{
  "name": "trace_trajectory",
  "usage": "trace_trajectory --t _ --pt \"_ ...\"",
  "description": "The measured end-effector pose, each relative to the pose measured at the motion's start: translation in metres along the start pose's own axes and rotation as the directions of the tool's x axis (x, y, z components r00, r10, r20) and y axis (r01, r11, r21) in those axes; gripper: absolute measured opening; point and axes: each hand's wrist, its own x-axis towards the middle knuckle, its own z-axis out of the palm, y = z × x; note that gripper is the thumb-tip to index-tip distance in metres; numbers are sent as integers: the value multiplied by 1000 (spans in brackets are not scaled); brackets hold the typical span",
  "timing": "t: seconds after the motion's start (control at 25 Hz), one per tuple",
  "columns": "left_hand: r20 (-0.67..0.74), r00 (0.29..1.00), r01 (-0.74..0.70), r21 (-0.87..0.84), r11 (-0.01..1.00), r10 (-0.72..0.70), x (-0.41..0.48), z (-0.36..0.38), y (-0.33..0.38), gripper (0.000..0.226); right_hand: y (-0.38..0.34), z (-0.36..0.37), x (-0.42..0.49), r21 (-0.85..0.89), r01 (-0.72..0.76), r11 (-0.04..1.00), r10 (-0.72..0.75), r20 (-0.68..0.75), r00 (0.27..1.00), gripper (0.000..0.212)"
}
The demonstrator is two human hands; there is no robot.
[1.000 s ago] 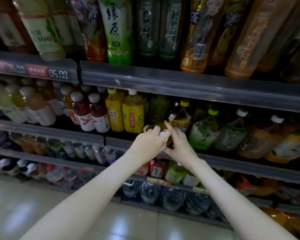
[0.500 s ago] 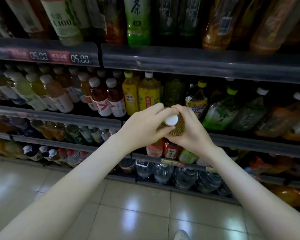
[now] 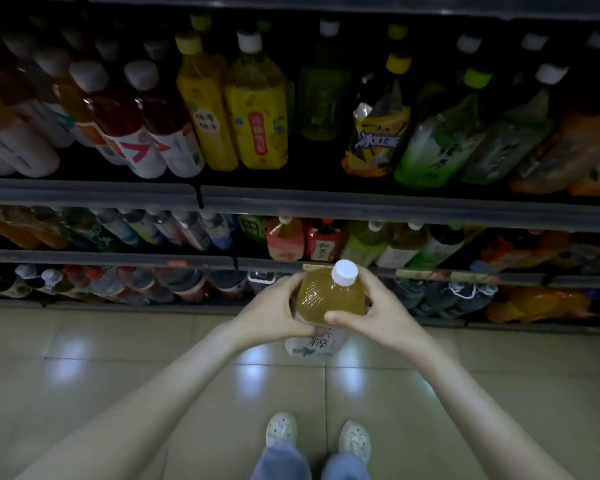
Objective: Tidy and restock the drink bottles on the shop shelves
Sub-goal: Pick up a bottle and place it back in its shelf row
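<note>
I hold an amber tea bottle [image 3: 329, 299] with a white cap and a pale label upright over the floor, in front of the lower shelves. My left hand [image 3: 274, 311] grips its left side, and my right hand [image 3: 374, 313] grips its right side, thumb across the front. On the shelf above stand two yellow bottles [image 3: 253, 109], a dark green bottle [image 3: 321, 95] set further back, and a yellow-capped iced tea bottle [image 3: 378, 129].
Red-drink bottles [image 3: 142, 126] fill the shelf's left part, green tea bottles [image 3: 440, 140] its right. A grey shelf rail [image 3: 361, 209] runs across. Lower shelves hold more bottles. Tiled floor [image 3: 101, 375] and my two white shoes [image 3: 281, 429] lie below.
Both hands have drawn the amber bottle out from the middle shelf and down toward me. The view has tilted downward, showing the floor and my shoes.
</note>
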Motion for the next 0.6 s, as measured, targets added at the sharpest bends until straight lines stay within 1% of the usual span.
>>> trace_trajectory --t 0.04,0.12,0.2,0.24,0.32,0.4,0.52,0.56,0.6 --pt "-12 1000 29 26 999 -29 6 15 -7 84 11 -4 3 -39 10 999 -12 -40 999 58" --pt "-28 997 75 115 991 -72 21 43 -13 87 33 -14 9 -197 21 980 -48 -134 990 40" --pt "-36 995 94 151 984 -90 37 66 -16 89 50 -25 11 -329 -18 944 -33 -149 988 24" --pt "-31 995 95 151 984 -92 47 78 -18 88 60 -31 12 -371 -59 927 6 -143 990 23" --pt "-11 997 76 140 987 -75 63 99 -18 88 79 -43 13 -433 -156 888 96 -157 983 28" --pt "14 999 48 127 991 -51 82 122 -15 88 100 -56 12 -403 -209 891 133 -208 969 30" --pt "116 993 -22 125 992 7 114 142 -7 97 127 -70 7 -223 -234 946 146 -348 926 28" --pt "132 991 -52 139 989 34 125 145 -7 101 136 -73 6 -183 -244 952 156 -394 906 29" --pt "104 993 -75 157 985 59 134 147 -8 101 145 -76 5 -152 -255 955 168 -433 886 30"
